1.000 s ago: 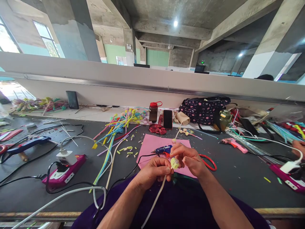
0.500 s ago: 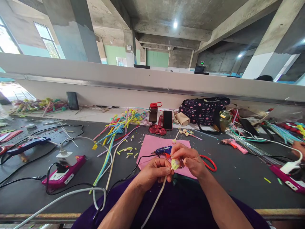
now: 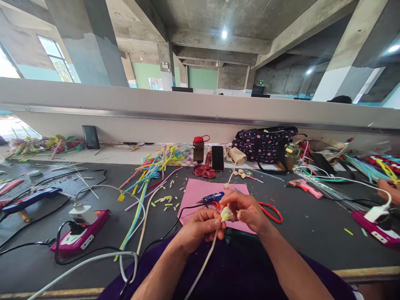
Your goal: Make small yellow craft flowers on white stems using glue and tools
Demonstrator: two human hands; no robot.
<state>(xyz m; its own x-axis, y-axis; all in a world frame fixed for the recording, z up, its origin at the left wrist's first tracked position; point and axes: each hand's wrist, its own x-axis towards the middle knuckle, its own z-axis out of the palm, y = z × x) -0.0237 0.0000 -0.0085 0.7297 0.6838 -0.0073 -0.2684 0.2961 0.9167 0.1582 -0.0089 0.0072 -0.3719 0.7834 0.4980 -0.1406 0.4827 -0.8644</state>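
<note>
My left hand (image 3: 203, 227) pinches the top of a long whitish stem (image 3: 203, 266), just below a small flower head (image 3: 226, 213). This head is pale yellow with a touch of lilac and looks fuzzy; the stem hangs down over my dark purple clothing. Curled around the head's upper and right sides, my right hand (image 3: 245, 210) appears to touch it with its fingertips. Beneath both hands lies a pink sheet (image 3: 195, 191). On it are a blue glue gun (image 3: 213, 198) and scissors with red handles (image 3: 271, 211), both partly covered by my right hand.
Colourful fuzzy stems (image 3: 156, 164) and small cut pieces (image 3: 168, 199) lie left of the sheet. Power strips (image 3: 89, 235) with cords flank me. A bottle (image 3: 198, 150), phone (image 3: 218, 158) and bag (image 3: 264, 146) stand behind. Another person's hand (image 3: 387, 189) is at the far right, beyond a pink glue gun (image 3: 304, 187).
The camera view has shifted slightly. The flower head has turned a little between my hands, and my right fingers have moved over it. My left hand keeps its pinch on the stem.
</note>
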